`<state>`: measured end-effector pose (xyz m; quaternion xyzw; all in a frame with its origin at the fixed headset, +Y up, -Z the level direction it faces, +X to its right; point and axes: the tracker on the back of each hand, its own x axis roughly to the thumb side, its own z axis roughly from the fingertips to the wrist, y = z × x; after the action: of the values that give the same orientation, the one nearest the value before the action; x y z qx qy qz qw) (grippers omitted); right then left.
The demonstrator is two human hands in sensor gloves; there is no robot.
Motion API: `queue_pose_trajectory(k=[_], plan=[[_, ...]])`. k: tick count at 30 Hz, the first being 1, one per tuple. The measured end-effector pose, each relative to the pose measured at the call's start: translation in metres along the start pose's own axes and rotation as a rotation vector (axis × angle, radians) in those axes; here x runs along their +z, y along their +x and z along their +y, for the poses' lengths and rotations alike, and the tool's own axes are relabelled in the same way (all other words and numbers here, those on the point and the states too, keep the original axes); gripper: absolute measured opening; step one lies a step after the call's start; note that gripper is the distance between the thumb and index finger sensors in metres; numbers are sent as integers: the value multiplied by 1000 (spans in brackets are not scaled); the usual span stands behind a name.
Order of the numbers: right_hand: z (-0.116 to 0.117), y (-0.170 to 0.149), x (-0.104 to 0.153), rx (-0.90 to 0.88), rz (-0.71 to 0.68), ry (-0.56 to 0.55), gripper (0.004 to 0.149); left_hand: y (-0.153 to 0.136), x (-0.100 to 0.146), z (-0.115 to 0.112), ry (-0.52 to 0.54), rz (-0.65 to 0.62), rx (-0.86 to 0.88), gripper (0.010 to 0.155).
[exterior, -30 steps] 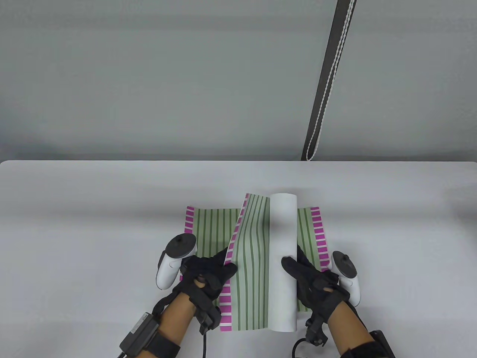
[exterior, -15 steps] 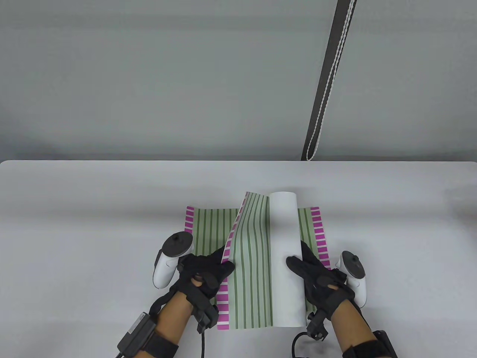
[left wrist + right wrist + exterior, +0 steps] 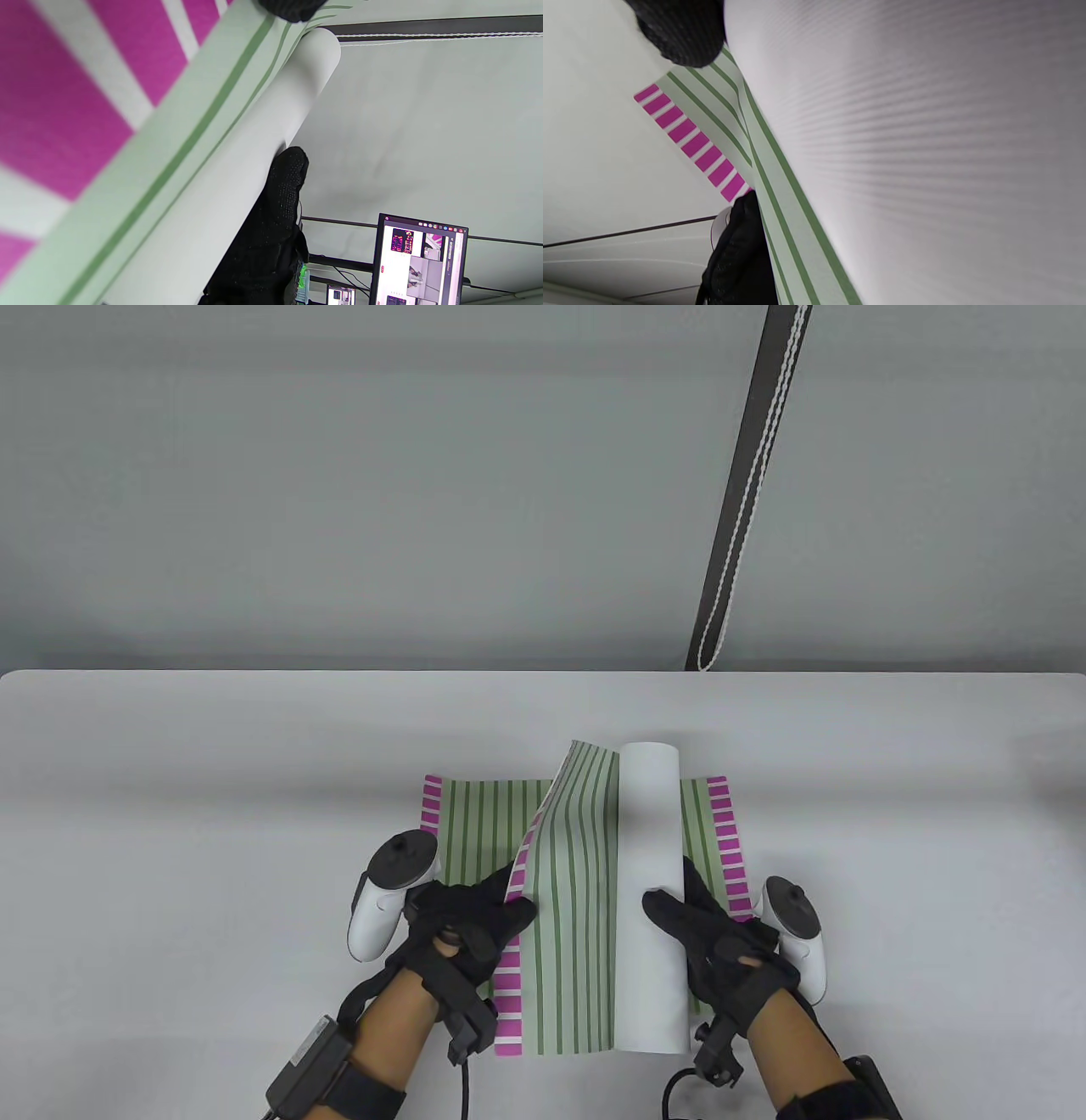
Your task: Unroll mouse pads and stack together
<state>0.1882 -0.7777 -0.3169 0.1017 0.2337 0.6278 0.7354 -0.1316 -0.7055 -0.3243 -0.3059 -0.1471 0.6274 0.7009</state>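
Observation:
A flat green-striped mouse pad (image 3: pixel 475 823) with magenta end bands lies on the white table (image 3: pixel 212 780). A second, same-patterned pad (image 3: pixel 573 899) lies on it, half unrolled, its white roll (image 3: pixel 649 891) still coiled at the right. My left hand (image 3: pixel 471 929) pinches the upper pad's lifted magenta left edge (image 3: pixel 519 874). My right hand (image 3: pixel 708 937) grips the roll near its front end. The roll (image 3: pixel 237 169) and the right hand's glove (image 3: pixel 275 237) show in the left wrist view. The roll's white backing (image 3: pixel 925 148) fills the right wrist view.
A dark strap with a white cord (image 3: pixel 747 492) hangs behind the table's far edge. A lit monitor (image 3: pixel 418 258) stands off to one side in the left wrist view. Bare table surface lies left, right and behind the pads.
The roll's near end swung slightly right, then back a little. The upper pad's lifted left edge shifted slightly. Both hands kept their holds.

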Motion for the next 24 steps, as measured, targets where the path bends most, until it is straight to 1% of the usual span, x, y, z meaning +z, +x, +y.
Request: queue_pose_trajectory(k=[5,9,11,13,15,17,21,24], plan=[[-15,-1,2,-45,-31,-38,94,-1,2,7,18,-1,11,64],[-20,-3,4,-97,-47,-18,86,-1,2,7,17,-5,23,64],[-18,-4,5,-108,-36,12,88,0,2,5,14,-7,27,64],[-13,-2,5,-97,-24,33,96,3,3,3,9,-16,20,64],[-8,0,4,-49,-18,48,102,6,4,2,3,-27,18,64],[-4,1,3,-21,0,39,107,8,5,1,2,-31,14,64],[-6,0,3,-2,8,-8,104,10,7,3,8,-30,13,64],[-15,-1,4,-32,-4,-23,99,8,8,9,22,-24,18,64]])
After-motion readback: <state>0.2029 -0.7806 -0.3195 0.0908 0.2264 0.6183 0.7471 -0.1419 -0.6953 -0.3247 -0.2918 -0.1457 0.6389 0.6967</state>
